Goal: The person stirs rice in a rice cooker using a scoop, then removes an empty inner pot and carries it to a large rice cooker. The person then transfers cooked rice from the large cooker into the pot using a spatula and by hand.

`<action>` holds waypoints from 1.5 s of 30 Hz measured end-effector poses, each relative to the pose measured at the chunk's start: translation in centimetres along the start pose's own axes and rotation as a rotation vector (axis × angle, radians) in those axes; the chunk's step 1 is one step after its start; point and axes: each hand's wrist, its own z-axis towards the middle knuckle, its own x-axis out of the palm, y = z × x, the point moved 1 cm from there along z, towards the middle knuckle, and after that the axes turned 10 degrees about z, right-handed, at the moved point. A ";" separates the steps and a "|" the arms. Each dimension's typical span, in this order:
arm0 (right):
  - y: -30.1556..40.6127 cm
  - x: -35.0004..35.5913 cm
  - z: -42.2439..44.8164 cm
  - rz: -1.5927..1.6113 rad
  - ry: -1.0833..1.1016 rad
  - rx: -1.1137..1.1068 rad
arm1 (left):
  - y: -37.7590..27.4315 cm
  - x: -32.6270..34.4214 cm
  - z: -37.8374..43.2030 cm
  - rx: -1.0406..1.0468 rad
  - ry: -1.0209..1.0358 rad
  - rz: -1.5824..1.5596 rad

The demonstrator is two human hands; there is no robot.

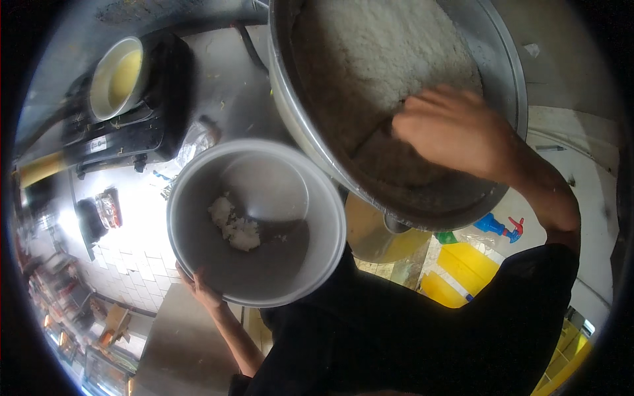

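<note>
My left hand [202, 290] grips the lower left rim of a deep grey metal bowl [277, 277], its fingers on the outside. A small clump of white cooked rice [235, 228] lies in the bowl, with a few loose grains beside it. My right hand [446, 129], blurred and curled, reaches into a large metal pot [517, 94]. Inside the pot, a mound of white rice [396, 44] rests on a brown layer that I cannot identify. The fingertips are hidden, so whether that hand holds anything is unclear. The bowl stands close against the pot's lower left side.
On the left, a black gas stove [171, 74] carries a pot [94, 89] with yellow contents. A clear plastic bag [195, 143] lies near the bowl. Below the large pot are a round metal vessel [366, 237], a blue tap with a red handle [490, 223] and yellow containers [468, 270].
</note>
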 end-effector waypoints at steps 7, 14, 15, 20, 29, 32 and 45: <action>-4.3 -1.9 7.2 0.097 0.699 0.237 | -0.1 -0.6 0.1 0.011 0.062 0.012; 1.1 -5.0 4.0 -0.079 0.693 0.391 | -0.4 0.3 -0.5 0.005 0.037 -0.039; 1.3 -6.4 3.6 -0.051 0.585 0.360 | 1.2 -1.5 -0.3 0.002 0.016 -0.040; 2.8 -12.5 -5.8 -0.095 0.154 0.482 | 2.6 -0.1 1.4 0.127 0.171 -0.042; 4.3 -12.5 -10.8 -0.409 0.130 0.695 | 0.3 0.3 0.4 0.113 0.139 0.128; 6.2 -14.5 -5.8 -0.016 0.338 1.012 | 0.2 0.2 0.2 0.090 0.152 0.062; -0.2 -14.0 -3.7 -0.001 0.443 0.513 | -0.4 -0.3 -0.1 0.082 0.076 0.189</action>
